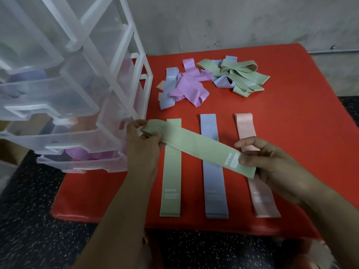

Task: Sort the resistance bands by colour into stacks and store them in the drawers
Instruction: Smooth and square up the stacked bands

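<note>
I hold a green band (196, 147) stretched flat between both hands, slanting above the table. My left hand (142, 144) pinches its left end; my right hand (272, 164) pinches its right end. Under it three flat stacks lie side by side on the red table (291, 117): a green stack (171, 183), a blue stack (214, 183) and a pink stack (261, 197). At the back lie two unsorted heaps: purple and blue bands (182, 88), and green and blue bands (237, 76). The clear drawer unit (81, 105) stands at the left with several drawers pulled out.
The lower drawers (81, 158) hold purple and other coloured bands, seen blurred through the plastic. A grey wall (233, 22) runs behind the table. Dark speckled floor (38, 230) lies to the left and in front of the table's near edge.
</note>
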